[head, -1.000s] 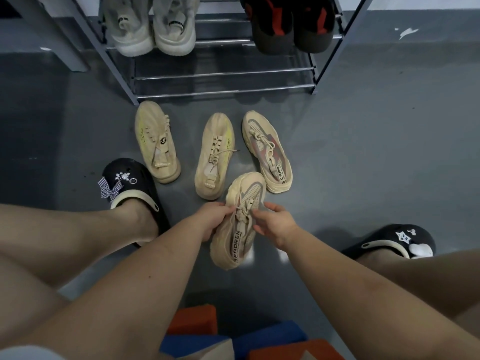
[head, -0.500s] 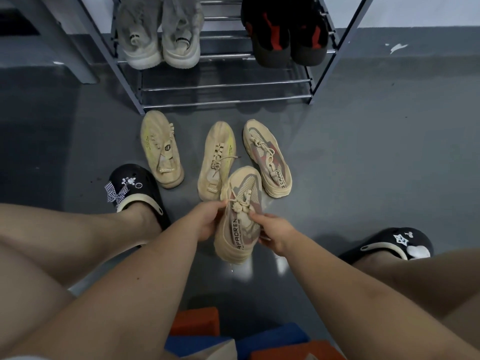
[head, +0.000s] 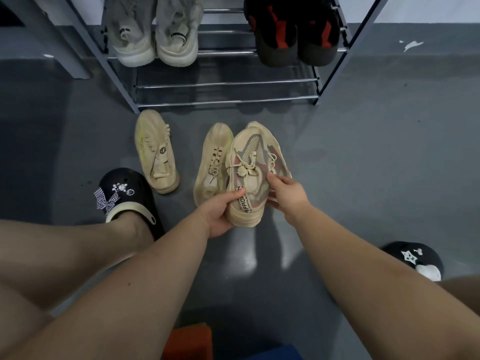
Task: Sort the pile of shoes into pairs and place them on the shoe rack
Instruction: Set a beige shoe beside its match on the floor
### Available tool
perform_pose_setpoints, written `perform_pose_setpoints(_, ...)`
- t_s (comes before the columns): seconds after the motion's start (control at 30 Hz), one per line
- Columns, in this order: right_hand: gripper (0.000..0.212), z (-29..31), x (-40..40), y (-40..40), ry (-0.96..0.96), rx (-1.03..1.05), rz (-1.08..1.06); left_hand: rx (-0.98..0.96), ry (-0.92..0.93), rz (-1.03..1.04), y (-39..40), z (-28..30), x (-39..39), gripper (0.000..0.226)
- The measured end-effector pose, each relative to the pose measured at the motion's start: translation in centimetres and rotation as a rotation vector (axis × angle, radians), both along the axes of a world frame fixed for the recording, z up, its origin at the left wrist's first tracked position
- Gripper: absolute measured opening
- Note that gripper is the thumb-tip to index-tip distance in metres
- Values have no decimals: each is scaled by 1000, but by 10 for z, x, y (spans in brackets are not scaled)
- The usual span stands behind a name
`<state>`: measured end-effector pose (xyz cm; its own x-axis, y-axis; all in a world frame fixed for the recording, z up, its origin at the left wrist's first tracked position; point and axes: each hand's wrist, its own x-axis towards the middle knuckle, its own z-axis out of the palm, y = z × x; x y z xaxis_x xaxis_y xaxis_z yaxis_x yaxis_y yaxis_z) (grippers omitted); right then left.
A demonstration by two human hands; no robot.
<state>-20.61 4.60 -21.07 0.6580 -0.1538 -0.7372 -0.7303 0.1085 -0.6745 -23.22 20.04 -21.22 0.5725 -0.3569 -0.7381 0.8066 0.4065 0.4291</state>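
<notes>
— Holding what?
— Both hands grip a beige mesh sneaker above the floor: left hand curled round its heel, right hand pinching its side.
— Nearby?
— Two tan sneakers lie before the shoe rack.

Held sneaker: beige, grey-pink mesh, black lettering. Floor sneakers: beige, yellow tinge. Rack: grey frame; cream pair, black-red pair. Clogs: black, gingham bow. Floor: grey.
</notes>
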Motion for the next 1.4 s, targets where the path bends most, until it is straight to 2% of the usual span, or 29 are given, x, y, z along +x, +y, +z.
perform_pose_setpoints(0.03,37,-8,3,-5,14,-70,6,-3,18,34,-2,-4,3,17)
perform_pose_setpoints(0.13,66,-35,5,-21,111,-297,56,51,93,123,-7,-15,12,18)
perform_pose_setpoints(0.3,88,-60,11,-32,202,-323,13,185,174,93,0,-37,16,37)
perform_pose_setpoints(0.4,78,-67,13,-30,293,-122,-99,222,201,-19,6,-45,13,39)
perform_pose_setpoints(0.47,60,-67,12,-31,310,-42,-136,217,209,-67,7,-46,13,37)
perform_pose_setpoints(0.5,51,-67,11,-32,322,-17,-136,209,205,-72,8,-47,13,35)
perform_pose_setpoints(0.6,41,-65,12,-33,377,134,-122,192,201,-52,3,-46,12,28)
perform_pose_setpoints(0.7,16,-53,16,-21,377,242,-141,176,201,3,-3,-42,10,21)
perform_pose_setpoints(0.77,14,-40,18,-11,342,263,-144,162,184,36,-4,-37,9,17)
perform_pose_setpoints(0.87,23,-25,20,-5,242,348,-216,123,123,49,-3,-25,9,16)
perform_pose_setpoints(1.0,16,0,12,-3,185,421,-243,82,77,105,5,-3,12,16)
perform_pose_setpoints(1.23,23,37,0,21,114,403,-198,-18,40,288,16,28,20,14)
perform_pose_setpoints(1.4,21,69,16,35,50,389,-145,48,-108,295,32,56,39,40)
